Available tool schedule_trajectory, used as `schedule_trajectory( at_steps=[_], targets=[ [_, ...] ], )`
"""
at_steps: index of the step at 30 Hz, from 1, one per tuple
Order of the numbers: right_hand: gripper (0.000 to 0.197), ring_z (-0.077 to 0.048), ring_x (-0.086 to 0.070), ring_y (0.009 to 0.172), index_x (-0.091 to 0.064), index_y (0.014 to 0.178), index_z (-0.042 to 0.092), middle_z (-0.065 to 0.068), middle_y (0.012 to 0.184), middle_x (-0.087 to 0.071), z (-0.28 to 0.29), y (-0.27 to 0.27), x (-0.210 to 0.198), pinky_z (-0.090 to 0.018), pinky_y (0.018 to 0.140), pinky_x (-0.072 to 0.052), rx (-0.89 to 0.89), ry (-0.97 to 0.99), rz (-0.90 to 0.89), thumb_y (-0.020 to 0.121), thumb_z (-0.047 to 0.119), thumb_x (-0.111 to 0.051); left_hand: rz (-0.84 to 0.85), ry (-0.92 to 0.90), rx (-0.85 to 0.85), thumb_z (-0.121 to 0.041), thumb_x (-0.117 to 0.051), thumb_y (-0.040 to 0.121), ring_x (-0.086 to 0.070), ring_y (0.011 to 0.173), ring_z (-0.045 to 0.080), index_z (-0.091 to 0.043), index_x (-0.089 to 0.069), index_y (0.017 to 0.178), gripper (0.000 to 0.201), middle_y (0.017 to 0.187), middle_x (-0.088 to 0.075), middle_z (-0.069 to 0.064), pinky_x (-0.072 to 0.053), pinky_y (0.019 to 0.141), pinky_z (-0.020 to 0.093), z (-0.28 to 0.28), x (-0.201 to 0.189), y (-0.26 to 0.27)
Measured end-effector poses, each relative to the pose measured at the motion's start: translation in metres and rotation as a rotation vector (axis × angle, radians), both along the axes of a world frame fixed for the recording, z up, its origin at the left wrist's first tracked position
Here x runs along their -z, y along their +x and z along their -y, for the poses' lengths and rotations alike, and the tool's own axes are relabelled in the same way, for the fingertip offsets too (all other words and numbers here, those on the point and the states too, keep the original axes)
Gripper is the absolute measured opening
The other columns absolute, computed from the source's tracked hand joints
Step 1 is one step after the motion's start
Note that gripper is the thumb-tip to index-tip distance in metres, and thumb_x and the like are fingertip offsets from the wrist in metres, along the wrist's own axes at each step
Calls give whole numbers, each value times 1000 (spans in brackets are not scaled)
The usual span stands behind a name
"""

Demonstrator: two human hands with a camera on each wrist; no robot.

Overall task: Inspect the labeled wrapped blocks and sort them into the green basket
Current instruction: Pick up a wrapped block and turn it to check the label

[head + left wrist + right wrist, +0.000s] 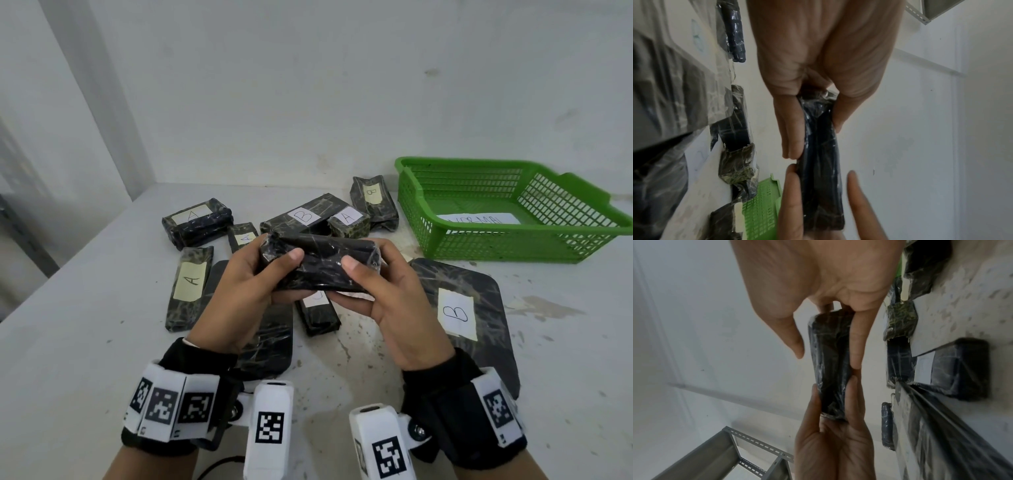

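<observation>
Black plastic-wrapped rectangular block (320, 262) is held above the grey table (85, 308), left hand (239, 277) and right hand (387, 291) each gripping one end, thumbs on top. It looks stiff and light, the film probably slick; end grips suit it. The green basket (513, 240) sits well right.

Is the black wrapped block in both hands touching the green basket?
Apart. Head view shows the black wrapped block held above the table, clear of the green plastic basket.
</observation>
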State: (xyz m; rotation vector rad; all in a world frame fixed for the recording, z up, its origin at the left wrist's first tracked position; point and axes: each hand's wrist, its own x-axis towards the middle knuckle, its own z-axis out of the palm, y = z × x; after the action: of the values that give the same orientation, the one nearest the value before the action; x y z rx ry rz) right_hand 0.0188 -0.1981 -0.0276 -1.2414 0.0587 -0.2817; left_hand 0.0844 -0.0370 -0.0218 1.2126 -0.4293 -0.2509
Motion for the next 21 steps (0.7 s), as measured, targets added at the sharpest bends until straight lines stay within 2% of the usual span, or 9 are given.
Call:
schedule_trajectory(
  at_steps=[2, 3, 5, 6, 8, 12, 14, 18, 21],
  targets=[
    [17, -20, -71, 95, -59, 105, 11, -11, 108, -67, 1, 1, 0, -34, 76, -60, 16, -13, 27, 89, 6, -64, 10, -24, 10, -20, -72, 85, -73, 96, 22, -9, -64, 108, 27, 102, -75, 7, -60, 69, 32, -3, 0, 1],
    [17, -21, -71, 95, -60, 104, 12, -9, 106, -68, 2, 1, 0, -34, 75, -60, 24, -24, 40, 90, 2, -63, 20, -24, 20, -24, -73, 82, -72, 97, 22, -11, -64, 108, 31, 103, -75, 7, -60, 70, 32, -3, -1, 1],
    [19, -21, -71, 95, -62, 103, 14, -6, 102, -69, 3, 1, 1, -35, 74, -60, 29, -32, 61, 91, 0, -62, 42, -15, 30, -29, -73, 75, -72, 97, 20, -12, -65, 108, 38, 103, -75, 5, -59, 69, 30, -3, 0, 1],
    [20, -20, -71, 94, -62, 103, 14, -5, 101, -69, 4, 1, 1, -35, 73, -60, 30, -30, 70, 90, -1, -62, 58, -11, 22, -26, -73, 76, -73, 95, 19, -12, -64, 108, 36, 102, -75, 4, -59, 69, 29, -3, 1, 2],
    [19, -20, -71, 95, -62, 103, 15, -5, 103, -68, 3, 1, 1, -35, 73, -60, 35, -36, 86, 90, 2, -64, 79, -9, 4, -19, -67, 80, -73, 93, 18, -12, -63, 108, 28, 101, -75, 3, -59, 66, 28, -2, 2, 2],
    [15, -20, -70, 99, -65, 102, 19, -6, 107, -68, 3, 1, 1, -37, 77, -59, -4, -27, 106, 88, 26, -66, 82, -22, 7, -15, -64, 81, -72, 91, 19, -14, -63, 104, 22, 100, -74, 5, -59, 66, 30, -4, 4, 5],
    [16, -20, -71, 97, -63, 101, 16, -3, 103, -68, 3, 1, 1, -39, 77, -59, 20, -54, 129, 90, 28, -65, 83, -27, 35, -16, -69, 80, -72, 94, 22, -14, -64, 102, 23, 102, -73, 8, -59, 70, 34, -6, 4, 6],
    [13, -20, -71, 94, -61, 97, 16, -3, 98, -67, 3, 2, 2, -40, 75, -60, 68, -135, 190, 87, 25, -59, 85, -9, 66, -38, -68, 77, -69, 106, 26, -17, -63, 107, 37, 111, -72, 9, -59, 81, 41, -6, 3, 3],
    [12, -21, -71, 95, -61, 97, 17, -4, 98, -65, 2, 2, 3, -42, 76, -60, 70, -178, 212, 88, 25, -59, 121, 9, -17, -34, -69, 88, -71, 98, 20, -21, -64, 99, 17, 102, -73, 2, -60, 79, 39, -2, 4, 2]
  ],
)
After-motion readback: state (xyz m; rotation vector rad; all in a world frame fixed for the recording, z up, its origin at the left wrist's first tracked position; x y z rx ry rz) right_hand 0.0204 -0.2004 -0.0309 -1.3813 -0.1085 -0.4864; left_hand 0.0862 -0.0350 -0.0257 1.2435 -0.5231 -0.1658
